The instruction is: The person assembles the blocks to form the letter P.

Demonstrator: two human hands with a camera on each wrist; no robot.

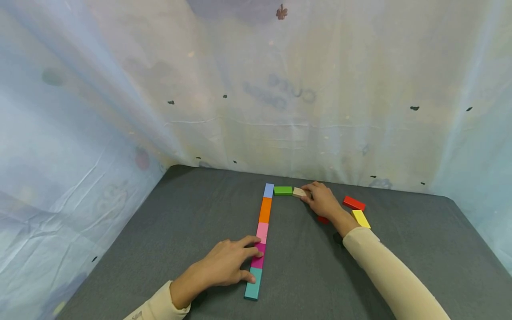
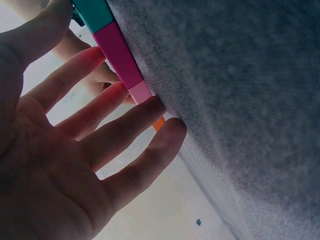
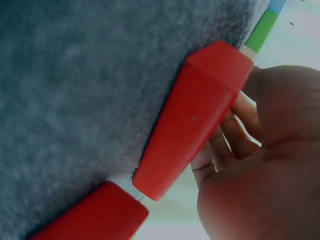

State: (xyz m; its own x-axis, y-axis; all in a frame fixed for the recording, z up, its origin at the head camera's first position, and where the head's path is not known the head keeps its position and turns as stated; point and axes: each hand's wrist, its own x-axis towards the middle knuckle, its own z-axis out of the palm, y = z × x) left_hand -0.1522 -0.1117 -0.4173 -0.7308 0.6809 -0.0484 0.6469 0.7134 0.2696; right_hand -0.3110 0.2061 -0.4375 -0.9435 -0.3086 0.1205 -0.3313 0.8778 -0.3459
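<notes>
My right hand (image 1: pixel 323 202) pinches a plain wooden block (image 1: pixel 298 192) at the far side of the table, end to end with a green block (image 1: pixel 283 191). The green one meets the top of a straight row: light blue (image 1: pixel 269 190), orange block (image 1: pixel 265 210), pale pink block (image 1: pixel 262 232), magenta block (image 1: pixel 258 262) and teal block (image 1: pixel 253 285). Along that row's left side, my left hand (image 1: pixel 224 262) lies with fingers spread, fingertips at the pink and magenta blocks and thumb by the teal one. The left wrist view shows its fingers (image 2: pixel 120 130) extended.
A red block (image 1: pixel 322 220) lies partly hidden beneath the right forearm, large in the right wrist view. Another red block (image 1: pixel 354 203) and a yellow block (image 1: pixel 361 218) lie to the right of that arm. A pale curtain (image 1: pixel 280 133) hangs behind the grey cloth-covered table (image 1: pixel 160 231).
</notes>
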